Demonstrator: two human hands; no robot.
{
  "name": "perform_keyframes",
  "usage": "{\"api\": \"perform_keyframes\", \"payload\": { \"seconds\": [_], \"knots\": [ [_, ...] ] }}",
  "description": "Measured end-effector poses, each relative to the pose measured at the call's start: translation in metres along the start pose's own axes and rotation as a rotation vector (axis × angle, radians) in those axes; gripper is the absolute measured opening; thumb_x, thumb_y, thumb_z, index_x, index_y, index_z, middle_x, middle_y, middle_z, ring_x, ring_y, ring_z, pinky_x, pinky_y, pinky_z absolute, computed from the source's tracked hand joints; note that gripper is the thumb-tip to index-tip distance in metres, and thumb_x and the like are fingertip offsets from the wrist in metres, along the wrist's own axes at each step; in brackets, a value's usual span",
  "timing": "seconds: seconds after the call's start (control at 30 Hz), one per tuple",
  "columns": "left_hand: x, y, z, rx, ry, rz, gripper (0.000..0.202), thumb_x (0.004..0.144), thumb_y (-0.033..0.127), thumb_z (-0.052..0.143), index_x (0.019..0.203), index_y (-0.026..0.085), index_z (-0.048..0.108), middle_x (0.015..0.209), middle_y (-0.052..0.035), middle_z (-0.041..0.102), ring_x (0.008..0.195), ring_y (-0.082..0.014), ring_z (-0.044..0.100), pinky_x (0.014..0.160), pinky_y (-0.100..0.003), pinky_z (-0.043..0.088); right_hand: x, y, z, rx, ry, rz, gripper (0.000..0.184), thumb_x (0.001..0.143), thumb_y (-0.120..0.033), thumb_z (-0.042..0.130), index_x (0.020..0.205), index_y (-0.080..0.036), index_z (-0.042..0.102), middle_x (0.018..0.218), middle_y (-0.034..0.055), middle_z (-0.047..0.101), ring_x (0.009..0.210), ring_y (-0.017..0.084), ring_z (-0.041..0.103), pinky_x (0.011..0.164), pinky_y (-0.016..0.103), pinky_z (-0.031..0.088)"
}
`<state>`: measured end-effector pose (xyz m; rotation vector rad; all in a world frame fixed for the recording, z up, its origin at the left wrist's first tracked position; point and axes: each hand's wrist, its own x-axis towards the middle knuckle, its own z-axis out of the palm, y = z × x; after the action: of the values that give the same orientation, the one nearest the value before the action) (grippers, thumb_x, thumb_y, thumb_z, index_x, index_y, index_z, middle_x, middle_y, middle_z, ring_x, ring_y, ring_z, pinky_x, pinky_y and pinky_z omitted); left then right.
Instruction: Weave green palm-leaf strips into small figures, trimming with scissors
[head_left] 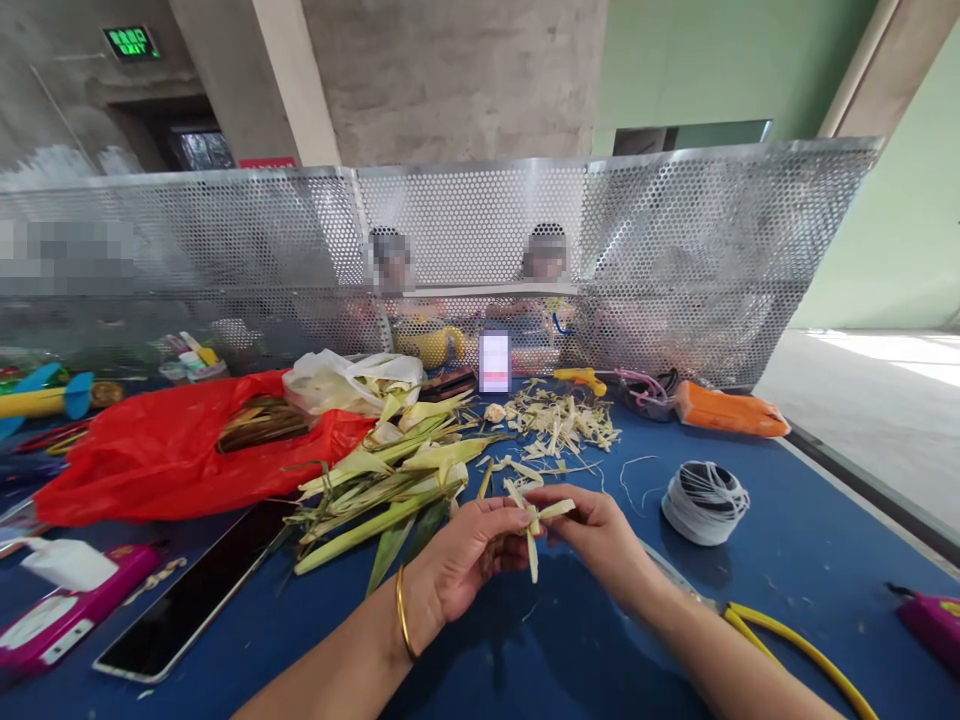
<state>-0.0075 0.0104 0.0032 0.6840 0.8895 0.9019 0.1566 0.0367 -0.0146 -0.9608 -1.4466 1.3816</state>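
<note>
Both my hands meet above the blue table (570, 640), pinching a small folded piece of pale palm-leaf strips (534, 520). My left hand (457, 560), with a gold bangle on the wrist, grips it from the left with closed fingers. My right hand (600, 530) pinches its right end. A loose strip hangs down from the piece. Just beyond my left hand lies a pile of green and yellow leaves (390, 480).
Behind the leaves lie a red plastic bag (150, 450) and a white bag (337, 380). Leaf scraps (562, 420), a coil of white string (705, 500), yellow-handled scissors (795, 650), a phone (187, 600), pink cases and an orange tool lie around. Two people sit behind a perforated metal screen (675, 240).
</note>
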Motion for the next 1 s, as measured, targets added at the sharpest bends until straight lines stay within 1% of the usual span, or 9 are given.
{"api": "perform_keyframes", "payload": {
  "seconds": [0.17, 0.3, 0.47, 0.6, 0.7, 0.77, 0.83, 0.9, 1.0],
  "knots": [
    [0.0, -0.001, -0.001, -0.018, -0.01, -0.014, 0.017, 0.063, 0.024, 0.076, 0.073, 0.012, 0.068, 0.065, -0.0012, 0.064, 0.054, -0.0082, 0.055, 0.054, -0.02, 0.044, 0.0, 0.0, -0.001, -0.067, 0.014, 0.003, 0.009, 0.067, -0.026, 0.068, 0.069, -0.017, 0.069, 0.06, -0.0011, 0.063, 0.058, 0.012, 0.052, 0.058, 0.026, 0.04],
    [0.002, -0.001, -0.002, -0.056, 0.008, 0.006, 0.015, 0.064, 0.022, 0.076, 0.072, 0.012, 0.068, 0.063, -0.001, 0.064, 0.054, -0.0086, 0.056, 0.055, -0.02, 0.045, 0.001, -0.002, 0.0, -0.016, -0.034, 0.016, 0.02, 0.071, -0.036, 0.067, 0.067, -0.017, 0.064, 0.059, -0.0019, 0.059, 0.056, 0.01, 0.047, 0.054, 0.024, 0.036],
    [0.005, -0.002, -0.003, -0.081, 0.012, -0.008, 0.019, 0.061, 0.022, 0.077, 0.074, 0.012, 0.068, 0.068, -0.003, 0.066, 0.057, -0.0103, 0.057, 0.058, -0.022, 0.045, -0.001, -0.003, 0.003, 0.061, -0.06, 0.094, 0.031, 0.067, -0.046, 0.071, 0.067, -0.017, 0.061, 0.06, -0.0015, 0.06, 0.055, 0.011, 0.052, 0.055, 0.025, 0.037],
    [0.006, -0.003, -0.001, -0.041, 0.105, 0.111, 0.02, 0.061, 0.025, 0.078, 0.07, 0.013, 0.065, 0.068, -0.0016, 0.064, 0.059, -0.01, 0.056, 0.064, -0.023, 0.046, -0.006, -0.004, 0.008, 0.04, -0.066, 0.184, 0.033, 0.069, -0.048, 0.067, 0.066, -0.018, 0.056, 0.055, -0.0032, 0.057, 0.05, 0.011, 0.053, 0.053, 0.025, 0.038],
    [0.006, -0.003, 0.001, 0.08, 0.2, 0.228, 0.019, 0.062, 0.025, 0.077, 0.069, 0.013, 0.064, 0.064, 0.0008, 0.061, 0.059, -0.0097, 0.054, 0.064, -0.022, 0.045, -0.009, -0.002, 0.013, -0.016, -0.074, 0.183, 0.029, 0.073, -0.043, 0.061, 0.063, -0.019, 0.05, 0.052, -0.0049, 0.052, 0.048, 0.011, 0.051, 0.054, 0.025, 0.039],
    [0.006, -0.003, 0.002, 0.187, 0.245, 0.295, 0.018, 0.062, 0.025, 0.075, 0.07, 0.014, 0.064, 0.065, 0.0012, 0.062, 0.06, -0.0102, 0.055, 0.063, -0.022, 0.045, -0.012, -0.001, 0.014, -0.112, -0.061, 0.145, 0.025, 0.077, -0.039, 0.055, 0.063, -0.02, 0.049, 0.052, -0.005, 0.05, 0.049, 0.012, 0.05, 0.054, 0.025, 0.038],
    [0.007, -0.003, 0.002, 0.301, 0.268, 0.358, 0.016, 0.063, 0.025, 0.072, 0.071, 0.014, 0.064, 0.066, 0.0011, 0.063, 0.062, -0.0114, 0.055, 0.063, -0.023, 0.044, -0.014, -0.001, 0.013, -0.319, -0.03, 0.06, 0.021, 0.082, -0.033, 0.05, 0.066, -0.02, 0.049, 0.055, -0.004, 0.05, 0.052, 0.012, 0.049, 0.053, 0.024, 0.035],
    [0.008, -0.003, 0.001, 0.423, 0.281, 0.407, 0.014, 0.065, 0.026, 0.069, 0.071, 0.015, 0.065, 0.065, 0.0004, 0.063, 0.063, -0.0128, 0.056, 0.062, -0.023, 0.044, -0.017, -0.003, 0.011, -0.615, 0.014, -0.087, 0.018, 0.086, -0.027, 0.046, 0.07, -0.02, 0.051, 0.061, -0.0019, 0.054, 0.057, 0.013, 0.05, 0.054, 0.024, 0.032],
    [0.009, -0.005, -0.001, 0.638, 0.311, 0.466, 0.011, 0.067, 0.026, 0.066, 0.072, 0.016, 0.066, 0.067, -0.001, 0.065, 0.064, -0.0144, 0.056, 0.062, -0.024, 0.043, -0.022, -0.006, 0.007, -1.057, 0.042, -0.404, 0.02, 0.089, -0.017, 0.041, 0.075, -0.019, 0.054, 0.069, 0.0024, 0.059, 0.061, 0.015, 0.05, 0.058, 0.027, 0.029]
  ]
}}
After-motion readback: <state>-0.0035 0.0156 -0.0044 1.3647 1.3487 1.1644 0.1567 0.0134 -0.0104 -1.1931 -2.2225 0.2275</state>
